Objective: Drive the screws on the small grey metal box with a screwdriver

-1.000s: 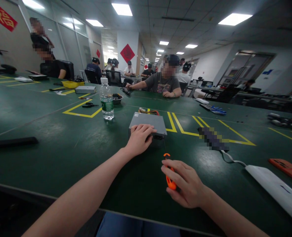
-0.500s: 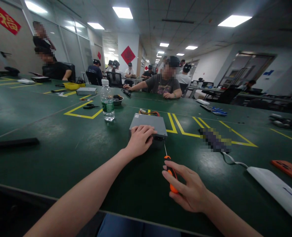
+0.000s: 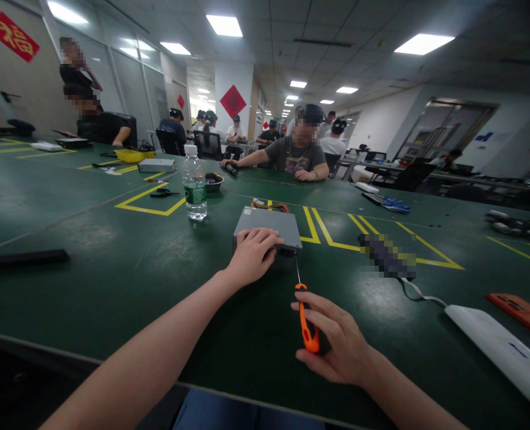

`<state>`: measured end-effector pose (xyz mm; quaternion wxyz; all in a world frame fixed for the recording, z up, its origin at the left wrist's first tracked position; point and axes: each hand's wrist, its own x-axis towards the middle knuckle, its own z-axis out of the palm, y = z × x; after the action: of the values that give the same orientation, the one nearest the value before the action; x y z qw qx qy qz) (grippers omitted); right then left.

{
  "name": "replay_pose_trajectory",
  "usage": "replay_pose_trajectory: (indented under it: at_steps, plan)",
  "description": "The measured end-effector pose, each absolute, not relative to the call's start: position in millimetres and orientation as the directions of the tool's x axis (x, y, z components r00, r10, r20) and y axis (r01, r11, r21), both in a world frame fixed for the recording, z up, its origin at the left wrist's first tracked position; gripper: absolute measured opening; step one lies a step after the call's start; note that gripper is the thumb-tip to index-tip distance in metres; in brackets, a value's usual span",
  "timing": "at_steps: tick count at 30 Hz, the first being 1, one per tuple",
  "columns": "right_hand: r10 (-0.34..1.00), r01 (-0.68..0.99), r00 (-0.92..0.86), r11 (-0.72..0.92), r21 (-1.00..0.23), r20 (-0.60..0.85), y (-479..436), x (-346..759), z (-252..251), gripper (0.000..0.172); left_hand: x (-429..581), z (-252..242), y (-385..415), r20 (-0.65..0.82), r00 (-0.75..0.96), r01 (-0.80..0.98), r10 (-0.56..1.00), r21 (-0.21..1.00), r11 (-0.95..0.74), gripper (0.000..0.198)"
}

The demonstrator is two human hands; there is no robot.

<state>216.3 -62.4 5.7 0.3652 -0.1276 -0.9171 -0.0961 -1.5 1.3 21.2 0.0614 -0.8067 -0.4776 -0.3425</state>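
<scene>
Two hands are working here: my left hand (image 3: pixel 253 254) is lying spread, unclenched, on the near edge of the grey box (image 3: pixel 273 222) on the green surface (image 3: pixel 112 263). My right hand (image 3: pixel 336 346) is holding the orange screwdriver (image 3: pixel 308 327) in a closed grip. Its shaft is pointing away from me, with the tip just beside the box's near right corner.

**user1:** what's the room like?

**user2:** big open office tbh. A long green table (image 3: pixel 89 257) marked with yellow tape lines (image 3: pixel 148 210) fills everything from 8 to 4 o'clock. Glass partitions (image 3: pixel 128 83) at 10 o'clock, and a white pillar (image 3: pixel 233 71) with a red diamond sign (image 3: pixel 233 100) at 12. Panel lights (image 3: pixel 222 25) are dotted across the dark ceiling (image 3: pixel 363 18) from 11 to 1.

**user1:** and the right side?

**user2:** white wall (image 3: pixel 376 122) and a doorway (image 3: pixel 448 128) at 2 o'clock, with more desks (image 3: pixel 471 177) and black chairs (image 3: pixel 410 173) just below.
</scene>
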Motion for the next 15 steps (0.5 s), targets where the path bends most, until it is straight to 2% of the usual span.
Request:
replay_pose_trajectory:
  at_steps: [6,10,15]
  plan:
    - [0.131,0.352,-0.720,0.915,0.196,0.681,-64.9,216.9,10.4,0.027,-1.2,17.8,3.2,0.640,0.309,0.815,0.704,0.203,-0.542,0.025]
    - [0.134,0.349,-0.656,0.927,0.141,0.743,-63.9,217.2,6.1,0.027,-1.1,16.8,4.1,0.638,0.312,0.805,0.704,0.217,-0.553,0.025]
    - [0.175,0.316,-0.678,0.946,0.068,0.714,-64.3,217.6,6.0,0.037,-1.7,18.8,3.2,0.629,0.309,0.799,0.713,0.236,-0.554,0.026]
